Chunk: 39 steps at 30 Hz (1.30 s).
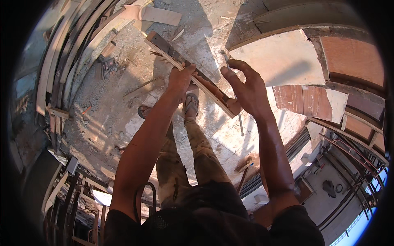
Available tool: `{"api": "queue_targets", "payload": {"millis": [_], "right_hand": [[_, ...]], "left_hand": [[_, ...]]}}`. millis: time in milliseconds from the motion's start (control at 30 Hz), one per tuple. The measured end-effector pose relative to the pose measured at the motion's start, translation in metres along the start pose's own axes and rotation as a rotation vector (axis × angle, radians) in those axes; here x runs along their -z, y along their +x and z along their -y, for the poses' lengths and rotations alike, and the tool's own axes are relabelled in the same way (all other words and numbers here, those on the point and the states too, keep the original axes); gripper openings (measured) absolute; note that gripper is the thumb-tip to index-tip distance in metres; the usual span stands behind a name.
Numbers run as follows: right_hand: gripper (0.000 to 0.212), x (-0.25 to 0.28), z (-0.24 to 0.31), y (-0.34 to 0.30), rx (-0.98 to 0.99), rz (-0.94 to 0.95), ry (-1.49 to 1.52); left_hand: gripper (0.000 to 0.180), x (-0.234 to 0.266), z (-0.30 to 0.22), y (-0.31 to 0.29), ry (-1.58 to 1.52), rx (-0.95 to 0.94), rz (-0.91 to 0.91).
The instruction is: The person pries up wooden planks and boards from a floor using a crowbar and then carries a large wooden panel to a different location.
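Note:
A long wooden beam [164, 44], dark on one face with a pale plywood edge and splintered wood along it, slants from upper left to lower right before me. My left hand [180, 80] is closed around its middle. Beside the beam's lower right end, my right hand [248, 86] holds a slim metal hammer [241, 126]. The hammer's head shows above the thumb and its thin handle sticks out below the hand; the palm side of the grip is hidden. The beam hangs over my sandalled feet.
Long planks [53, 69] are stacked at the left, near rubble on the ground. A pale plywood sheet [283, 57] and reddish panels [303, 98] lie at the right. Bundled dark rods [299, 143] and a lower level with metal bars are at lower right.

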State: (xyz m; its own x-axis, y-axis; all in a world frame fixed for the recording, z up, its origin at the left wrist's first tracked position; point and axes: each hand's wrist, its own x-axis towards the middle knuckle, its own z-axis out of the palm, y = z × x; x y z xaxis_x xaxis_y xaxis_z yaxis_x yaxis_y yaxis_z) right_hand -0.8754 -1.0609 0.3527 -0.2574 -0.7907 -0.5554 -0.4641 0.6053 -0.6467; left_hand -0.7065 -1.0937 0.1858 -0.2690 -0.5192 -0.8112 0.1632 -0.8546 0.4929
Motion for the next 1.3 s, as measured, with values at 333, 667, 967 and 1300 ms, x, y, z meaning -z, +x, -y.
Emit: {"api": "queue_targets", "payload": {"millis": [333, 667, 967, 1300], "right_hand": [[0.042, -0.041, -0.099, 0.01, -0.019, 0.156, -0.445], [0.034, 0.041, -0.226, -0.031, -0.117, -0.132, -0.41], [0.026, 0.19, -0.238, -0.039, -0.08, -0.239, -0.183], [0.025, 0.266, -0.352, 0.037, -0.06, -0.208, -0.322]], "left_hand": [[0.046, -0.08, 0.061, -0.011, 0.185, -0.174, -0.045], [0.058, 0.107, 0.14, -0.032, 0.544, 0.036, -0.098], [0.046, 0.333, 0.233, -0.141, 0.84, 0.331, -0.455], [0.054, 0.194, 0.196, -0.135, 0.457, 0.338, -0.262]]}}
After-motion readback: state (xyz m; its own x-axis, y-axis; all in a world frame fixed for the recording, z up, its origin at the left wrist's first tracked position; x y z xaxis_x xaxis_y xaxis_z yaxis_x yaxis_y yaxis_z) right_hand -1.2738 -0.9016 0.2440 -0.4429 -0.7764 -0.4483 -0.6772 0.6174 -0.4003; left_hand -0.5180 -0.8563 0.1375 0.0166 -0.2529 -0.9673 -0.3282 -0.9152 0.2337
